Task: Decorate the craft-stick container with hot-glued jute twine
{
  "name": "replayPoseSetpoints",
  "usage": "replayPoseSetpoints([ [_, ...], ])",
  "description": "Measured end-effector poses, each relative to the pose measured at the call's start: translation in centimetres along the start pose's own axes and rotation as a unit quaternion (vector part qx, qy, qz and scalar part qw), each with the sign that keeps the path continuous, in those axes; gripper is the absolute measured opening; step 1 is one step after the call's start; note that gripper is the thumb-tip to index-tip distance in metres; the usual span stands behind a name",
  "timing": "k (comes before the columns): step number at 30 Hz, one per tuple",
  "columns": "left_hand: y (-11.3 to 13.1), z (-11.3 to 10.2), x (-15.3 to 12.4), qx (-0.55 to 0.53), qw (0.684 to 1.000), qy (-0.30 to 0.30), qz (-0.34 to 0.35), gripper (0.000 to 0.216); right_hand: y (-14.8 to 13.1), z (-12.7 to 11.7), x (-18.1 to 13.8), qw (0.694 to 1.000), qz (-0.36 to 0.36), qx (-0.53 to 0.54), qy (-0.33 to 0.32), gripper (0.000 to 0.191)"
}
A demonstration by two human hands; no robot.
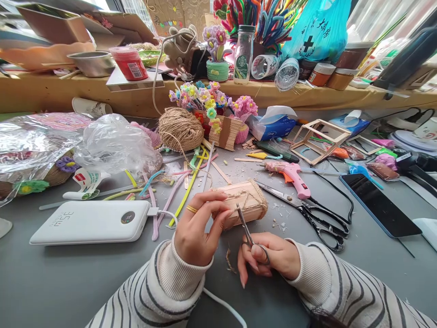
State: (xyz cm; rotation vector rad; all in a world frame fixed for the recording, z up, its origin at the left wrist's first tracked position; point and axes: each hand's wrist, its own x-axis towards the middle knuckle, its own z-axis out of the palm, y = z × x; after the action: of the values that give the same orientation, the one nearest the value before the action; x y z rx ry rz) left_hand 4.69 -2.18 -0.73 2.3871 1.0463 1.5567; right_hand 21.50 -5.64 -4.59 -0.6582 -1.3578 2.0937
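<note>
My left hand [200,228], with a gold ring on one finger, grips the near end of a small container made of wooden sticks [248,199] that lies on its side on the grey table [68,278]. Twine is wrapped round the container's far end and knotted across its side. My right hand [269,257] is closed on the handles of small silver scissors [246,231], whose tips point up at the twine on the container. A short scrap of twine [230,260] lies between my wrists.
Large black-handled scissors [314,218], a pink glue gun [292,175] and a dark phone [378,205] lie to the right. A white power bank [90,222] sits at left. A twine ball [180,129], pipe-cleaner flowers [211,98] and plastic bags [112,143] crowd the back.
</note>
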Motion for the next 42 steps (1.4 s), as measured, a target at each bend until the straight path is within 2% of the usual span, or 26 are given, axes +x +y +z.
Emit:
replayPoseSetpoints([
  [7,-0.4,0.0,-0.1,-0.004,1.0,-0.005,-0.008,0.013,-1.0,0.3,-1.1,1.0,-0.016,-0.016,0.002,0.048],
  [9,-0.6,0.0,0.0,-0.001,1.0,-0.011,-0.005,0.013,-1.9,-0.1,-1.9,0.998,-0.05,-0.037,0.002,0.05],
  [10,-0.7,0.0,0.1,0.0,1.0,-0.012,-0.004,0.013,-2.4,-0.4,-2.3,0.995,-0.08,-0.054,0.022,0.052],
  [11,-0.8,0.0,0.2,0.0,1.0,-0.01,-0.004,0.012,-2.9,-0.7,-2.6,0.988,-0.112,-0.08,0.071,0.054],
  [12,-0.8,0.0,0.4,-0.001,1.0,-0.006,-0.004,0.012,-3.4,-1.1,-2.7,0.971,-0.147,-0.104,0.154,0.055],
  [14,-1.1,0.1,0.7,-0.001,1.0,0.003,-0.007,0.01,-4.2,-1.8,-2.5,0.916,-0.189,-0.133,0.329,0.053],
  [15,-1.2,0.2,0.9,0.0,1.0,0.005,-0.009,0.01,-4.3,-2.1,-2.3,0.896,-0.185,-0.138,0.379,0.052],
  [16,-1.3,0.2,1.0,0.001,1.0,0.005,-0.01,0.009,-4.4,-2.3,-2.0,0.894,-0.168,-0.14,0.392,0.053],
  [20,-1.8,0.3,1.3,0.02,1.0,-0.005,-0.011,0.01,-3.8,-2.2,-0.8,0.916,-0.092,-0.115,0.372,0.06],
  [23,-1.6,0.1,1.1,0.025,0.999,0.015,0.015,0.012,-3.4,-1.7,-0.4,0.918,-0.095,-0.088,0.375,0.058],
  [25,-1.1,-0.1,0.9,0.034,0.996,0.026,0.076,0.014,-3.2,-1.5,-0.4,0.917,-0.106,-0.075,0.376,0.056],
  [28,-0.4,-0.2,0.6,0.08,0.978,0.003,0.191,0.013,-3.2,-1.4,-0.4,0.917,-0.113,-0.064,0.378,0.053],
  [31,-0.2,0.0,0.4,0.136,0.959,-0.015,0.249,0.007,-3.1,-1.4,-0.4,0.917,-0.116,-0.058,0.378,0.052],
  [42,-0.6,0.5,0.2,0.167,0.956,-0.012,0.243,0.004,-3.4,-1.1,-0.3,0.913,-0.122,-0.046,0.387,0.051],
])
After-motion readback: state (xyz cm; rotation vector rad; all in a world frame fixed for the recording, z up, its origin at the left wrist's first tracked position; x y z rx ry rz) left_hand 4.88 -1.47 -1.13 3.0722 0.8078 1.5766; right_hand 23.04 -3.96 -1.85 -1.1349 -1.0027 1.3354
